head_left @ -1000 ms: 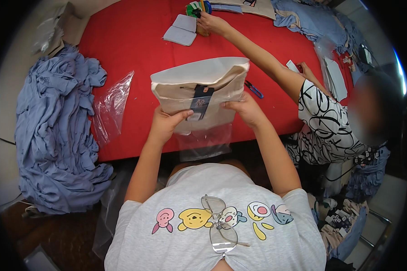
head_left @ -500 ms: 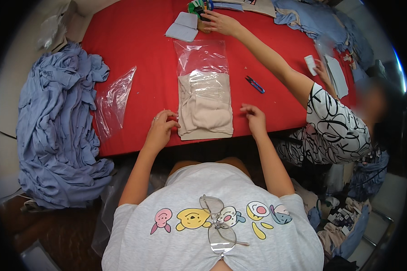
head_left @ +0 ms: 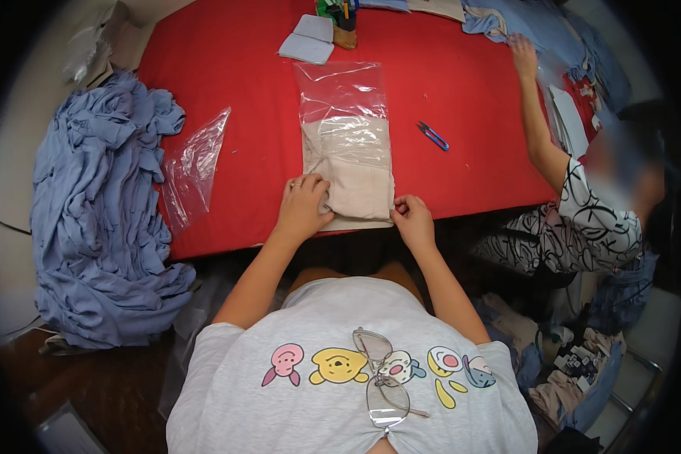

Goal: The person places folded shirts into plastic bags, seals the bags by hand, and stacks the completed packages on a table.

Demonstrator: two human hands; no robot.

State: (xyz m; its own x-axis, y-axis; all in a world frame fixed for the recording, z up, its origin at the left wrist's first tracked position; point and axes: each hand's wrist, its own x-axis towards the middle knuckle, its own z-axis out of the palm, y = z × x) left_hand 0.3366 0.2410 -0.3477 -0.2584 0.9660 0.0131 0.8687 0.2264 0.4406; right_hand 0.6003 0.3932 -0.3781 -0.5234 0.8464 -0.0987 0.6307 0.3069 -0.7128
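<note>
A folded beige garment (head_left: 359, 185) lies in front of me on a pale flat board (head_left: 348, 225) at the table's near edge. A clear plastic bag (head_left: 340, 85) covers the garment's upper part and stretches beyond it; how far down it reaches, I cannot tell. My left hand (head_left: 304, 206) is on the garment's lower left side, fingers bent round the fabric. At the lower right corner, my right hand (head_left: 414, 219) is closed in a pinch at the garment's edge. Small blue thread snips (head_left: 433, 136) lie to the right of the bag.
A red-covered table (head_left: 257, 136) holds an open notebook (head_left: 308, 39), a pen holder (head_left: 344, 34) and another clear bag (head_left: 197, 170). Blue garments (head_left: 102, 204) are heaped at left. On the right, a co-worker's arm (head_left: 541, 125) reaches toward blue clothes (head_left: 533, 34).
Both my hands have moved in onto the garment, whose lower part now looks flatter. The co-worker's arm has swung right, from the pen holder to the blue clothes.
</note>
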